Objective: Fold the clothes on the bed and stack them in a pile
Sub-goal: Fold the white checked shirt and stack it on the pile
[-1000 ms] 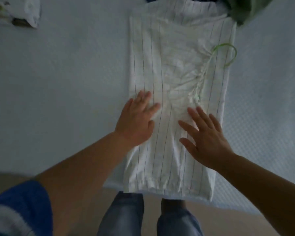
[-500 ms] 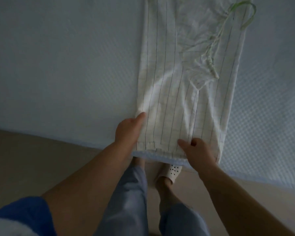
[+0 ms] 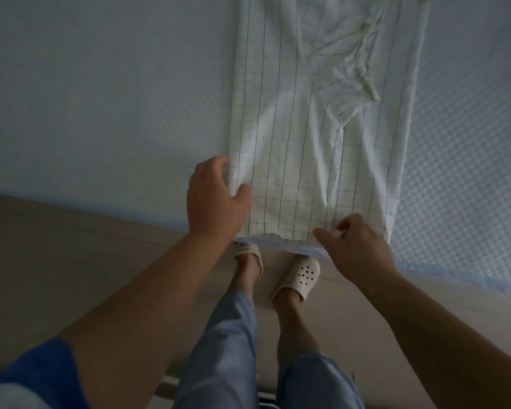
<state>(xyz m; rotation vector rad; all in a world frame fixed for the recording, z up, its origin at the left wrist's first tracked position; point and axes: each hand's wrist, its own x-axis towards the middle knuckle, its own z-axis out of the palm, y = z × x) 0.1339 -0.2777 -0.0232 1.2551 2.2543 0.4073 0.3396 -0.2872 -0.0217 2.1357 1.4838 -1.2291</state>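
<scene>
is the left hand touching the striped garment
Touching: in the head view the left hand grips the striped garment at its near left corner, thumb on top.

The bed [image 3: 101, 98] filled the upper part of the view, covered in a pale blue-white sheet with a fine raised, waffle-like texture that showed most clearly toward the right side. Its near edge ran slantwise across the picture, trimmed with a slightly bluer band, and below it lay a smooth beige floor [image 3: 71, 246] with faint straight seams. The light was dim and soft, cool in tone, casting no hard shadows on sheet or floor.
</scene>
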